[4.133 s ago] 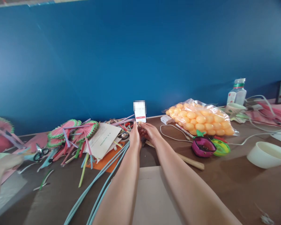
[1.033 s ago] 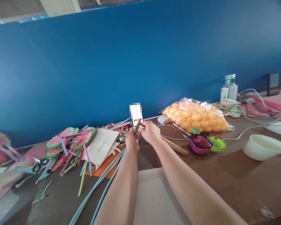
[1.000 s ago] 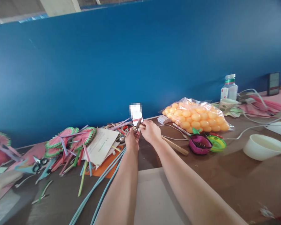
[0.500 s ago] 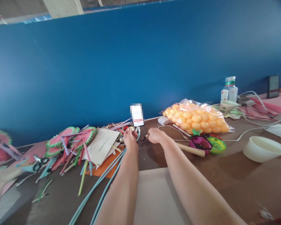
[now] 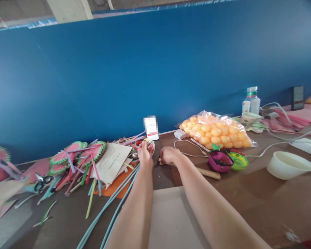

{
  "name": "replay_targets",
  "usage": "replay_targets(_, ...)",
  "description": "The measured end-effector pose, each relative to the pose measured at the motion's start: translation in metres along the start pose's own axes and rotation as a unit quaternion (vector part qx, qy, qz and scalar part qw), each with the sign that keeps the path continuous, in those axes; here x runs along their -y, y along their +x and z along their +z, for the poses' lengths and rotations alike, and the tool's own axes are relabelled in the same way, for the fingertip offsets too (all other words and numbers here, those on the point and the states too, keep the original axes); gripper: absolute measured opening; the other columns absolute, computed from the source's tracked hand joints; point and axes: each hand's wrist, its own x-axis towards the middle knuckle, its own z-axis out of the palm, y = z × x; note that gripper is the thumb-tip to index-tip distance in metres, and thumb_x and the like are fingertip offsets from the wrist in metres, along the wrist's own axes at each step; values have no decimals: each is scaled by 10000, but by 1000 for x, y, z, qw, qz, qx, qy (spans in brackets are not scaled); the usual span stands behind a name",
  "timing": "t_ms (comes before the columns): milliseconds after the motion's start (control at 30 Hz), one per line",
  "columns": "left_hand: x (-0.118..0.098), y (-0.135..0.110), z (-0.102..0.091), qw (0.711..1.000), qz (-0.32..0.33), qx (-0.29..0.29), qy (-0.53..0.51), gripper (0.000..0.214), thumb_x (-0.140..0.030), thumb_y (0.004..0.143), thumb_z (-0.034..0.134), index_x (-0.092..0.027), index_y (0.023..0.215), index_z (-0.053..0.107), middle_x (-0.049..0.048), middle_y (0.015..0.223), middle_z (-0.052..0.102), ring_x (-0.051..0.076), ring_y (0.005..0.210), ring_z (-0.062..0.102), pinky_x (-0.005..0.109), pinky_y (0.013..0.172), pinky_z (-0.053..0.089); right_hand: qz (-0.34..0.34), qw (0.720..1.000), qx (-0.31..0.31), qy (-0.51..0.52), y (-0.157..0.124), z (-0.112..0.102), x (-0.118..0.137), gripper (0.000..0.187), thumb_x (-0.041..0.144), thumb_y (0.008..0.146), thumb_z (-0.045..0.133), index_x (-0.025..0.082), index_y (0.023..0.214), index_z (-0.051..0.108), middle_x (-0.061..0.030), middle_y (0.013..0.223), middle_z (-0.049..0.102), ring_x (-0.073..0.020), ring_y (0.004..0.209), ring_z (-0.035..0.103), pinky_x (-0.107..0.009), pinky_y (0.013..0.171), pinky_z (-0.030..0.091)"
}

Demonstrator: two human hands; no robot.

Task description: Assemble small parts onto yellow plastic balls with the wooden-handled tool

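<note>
My left hand (image 5: 145, 153) is closed, its fingertips pinched beside some shiny metal pieces (image 5: 135, 155). What lies between the fingers is too small to make out. Pale blue strips (image 5: 109, 204) run from the front edge up behind my left wrist. My right hand (image 5: 169, 155) is wrapped round a wooden-handled hammer (image 5: 209, 173). Its handle sticks out to the right beneath my forearm, and the dark head shows at the left, just beside my left hand. A phone (image 5: 152, 128) with a lit screen leans on the blue wall beyond my hands.
Pink-and-green paper fans (image 5: 92, 154), printed sheets (image 5: 111, 160) and scissors (image 5: 41, 180) crowd the left. Another person's arm (image 5: 5, 193) enters there. To the right are a bag of orange balls (image 5: 215, 130), a purple pouch (image 5: 220, 160), a white bowl (image 5: 289, 166) and a bottle (image 5: 251, 101).
My right hand and the hammer have come slightly nearer and to the left, its dark head lower. My left hand stays nearly in place. The view has shifted a little.
</note>
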Motion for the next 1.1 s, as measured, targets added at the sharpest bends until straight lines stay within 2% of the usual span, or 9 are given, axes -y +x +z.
replay_targets(200,0,0,1,1000,-14,9,-12,82,-213,860,567,-177,931,545,27,775,633,110,630,633,226,619,518,-6,998,-46,44,1,3,-4,305,360,650,745,253,936,738,-67,1002,732,-270,963,674,-326,779,479)
replay_targets(300,0,0,0,1000,-20,8,-19,92,-218,848,578,-175,928,563,26,767,634,108,626,625,229,638,514,9,987,-118,112,5,5,-8,261,313,738,655,246,983,714,-73,1057,722,-266,997,658,-337,793,477)
replay_targets(433,0,-2,0,999,-21,25,-10,141,-213,817,618,-166,948,597,37,774,650,113,643,628,243,672,513,-10,940,-247,237,20,14,-13,244,275,816,571,244,1028,687,-53,1062,718,-229,1001,646,-332,828,477)
replay_targets(500,0,-3,0,999,-20,40,-1,158,-205,802,636,-157,951,612,42,786,658,112,639,625,243,667,509,-51,909,-277,309,30,21,-13,250,249,833,556,243,1049,683,-36,1021,726,-194,955,657,-307,839,481)
replay_targets(600,-1,-7,0,997,-24,67,6,159,-201,799,641,-145,948,628,48,802,666,115,639,625,241,643,501,-120,867,-274,398,40,29,-10,287,219,844,546,242,1097,680,-24,1038,724,-162,928,665,-289,859,491)
replay_targets(733,-1,-9,0,997,-27,77,5,129,-194,812,621,-134,925,641,57,814,676,119,653,629,244,643,497,-169,838,-262,447,39,31,-4,283,231,821,597,229,1084,701,-41,1091,714,-179,1000,652,-292,882,494)
replay_targets(867,0,-9,1,996,-27,86,4,149,-240,813,646,-128,910,659,58,807,673,112,644,618,240,644,487,-145,821,-228,503,34,28,-1,309,264,780,652,222,1082,705,-45,1047,721,-174,858,668,-259,699,521)
replay_targets(967,0,-9,3,995,-37,95,-11,206,-317,837,635,-119,889,661,65,778,661,114,623,610,242,631,486,-111,809,-207,539,33,26,-1,337,272,774,653,216,1104,692,-44,997,723,-144,704,641,-227,545,472)
replay_targets(1100,1,-9,4,993,-39,110,-22,231,-328,876,582,-111,891,662,78,794,663,120,632,616,251,638,499,-96,789,-200,572,32,25,0,326,279,767,664,209,1085,688,-40,960,719,-126,693,622,-205,527,444)
